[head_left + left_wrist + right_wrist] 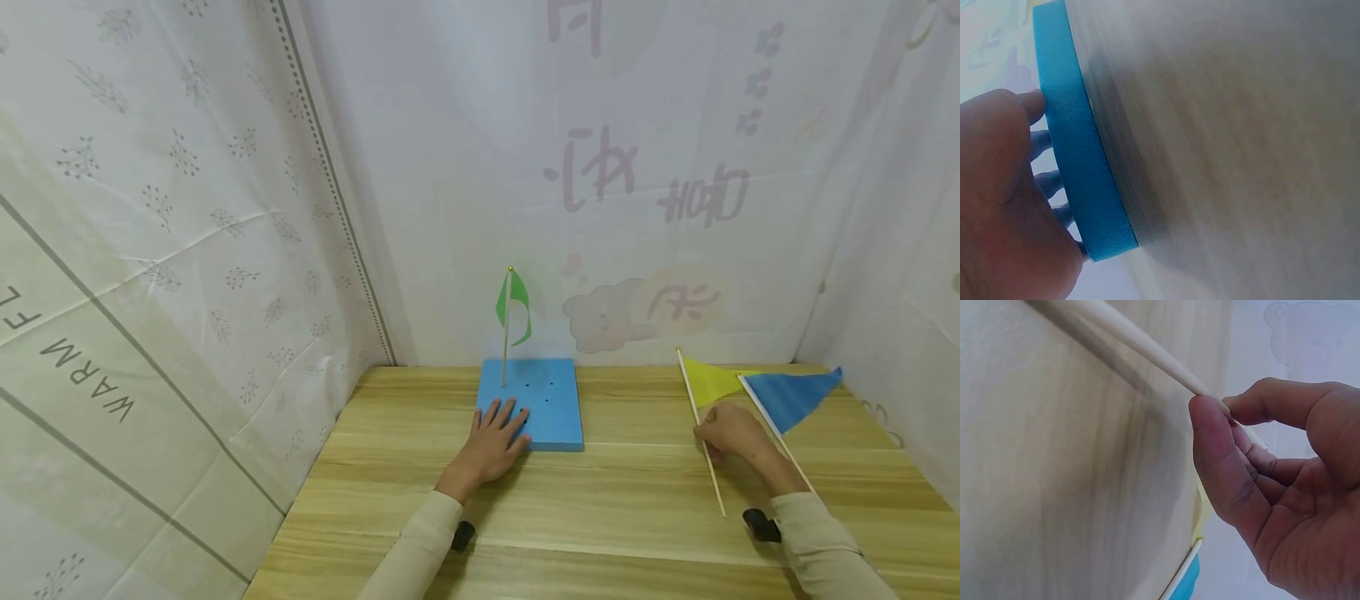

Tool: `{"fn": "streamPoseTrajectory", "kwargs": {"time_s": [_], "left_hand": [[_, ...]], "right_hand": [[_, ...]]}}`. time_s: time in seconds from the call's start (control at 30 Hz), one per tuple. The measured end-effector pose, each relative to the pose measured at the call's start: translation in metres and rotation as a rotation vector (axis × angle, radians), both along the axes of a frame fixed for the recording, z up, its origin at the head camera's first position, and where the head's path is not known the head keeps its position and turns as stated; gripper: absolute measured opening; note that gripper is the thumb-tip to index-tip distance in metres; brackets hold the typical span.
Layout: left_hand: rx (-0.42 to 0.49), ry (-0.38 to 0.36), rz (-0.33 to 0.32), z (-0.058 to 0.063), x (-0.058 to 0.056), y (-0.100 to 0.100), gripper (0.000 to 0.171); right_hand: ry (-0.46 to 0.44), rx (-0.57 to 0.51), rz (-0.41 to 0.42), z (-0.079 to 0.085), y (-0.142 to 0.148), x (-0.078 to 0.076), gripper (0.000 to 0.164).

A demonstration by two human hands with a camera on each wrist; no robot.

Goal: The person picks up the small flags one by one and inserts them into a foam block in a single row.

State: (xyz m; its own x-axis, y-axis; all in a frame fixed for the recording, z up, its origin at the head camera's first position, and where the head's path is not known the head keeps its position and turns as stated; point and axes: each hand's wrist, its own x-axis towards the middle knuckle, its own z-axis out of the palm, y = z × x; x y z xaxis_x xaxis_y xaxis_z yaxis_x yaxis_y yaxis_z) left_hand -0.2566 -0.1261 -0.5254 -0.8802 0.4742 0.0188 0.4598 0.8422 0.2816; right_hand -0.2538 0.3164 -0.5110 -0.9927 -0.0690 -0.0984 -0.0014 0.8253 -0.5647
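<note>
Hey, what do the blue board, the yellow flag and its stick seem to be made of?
Blue board: probably dense foam, matte; its thick edge looks finely grained up close, though painted wood is possible.
Yellow flag: perhaps cloth or felt; it's a thin sheet without visible gloss.
Stick: likely unpainted wood, smooth; it's pale cream and rounded.

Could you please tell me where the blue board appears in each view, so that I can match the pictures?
Head: the blue board is just below centre, partly covered by the left hand.
Left wrist: left of centre, edge-on, slanting down from the top.
Right wrist: not in it.
Shared landmark: the wood-grain tabletop, in all three.
</note>
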Motion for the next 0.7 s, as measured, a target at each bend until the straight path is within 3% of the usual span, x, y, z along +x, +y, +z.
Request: {"fn": "streamPoseTrajectory", "kwargs": {"time_s": [0.27,0.53,0.7], "left_hand": [[0.003,0.003,-0.002,0.0,-0.001,0.0,0.059],[0.007,-0.003,-0.001,-0.001,-0.001,0.0,0.059],[0.008,0.002,-0.004,-0.001,-0.001,0.0,0.059]], "right_hand": [[0.04,-0.02,0.031,0.011,-0.01,0.0,0.035],[0.007,-0.07,0.005,0.02,-0.017,-0.003,0.023],[0.044,-0.116,0.002,0.025,-0.026,-0.004,0.02]]}}
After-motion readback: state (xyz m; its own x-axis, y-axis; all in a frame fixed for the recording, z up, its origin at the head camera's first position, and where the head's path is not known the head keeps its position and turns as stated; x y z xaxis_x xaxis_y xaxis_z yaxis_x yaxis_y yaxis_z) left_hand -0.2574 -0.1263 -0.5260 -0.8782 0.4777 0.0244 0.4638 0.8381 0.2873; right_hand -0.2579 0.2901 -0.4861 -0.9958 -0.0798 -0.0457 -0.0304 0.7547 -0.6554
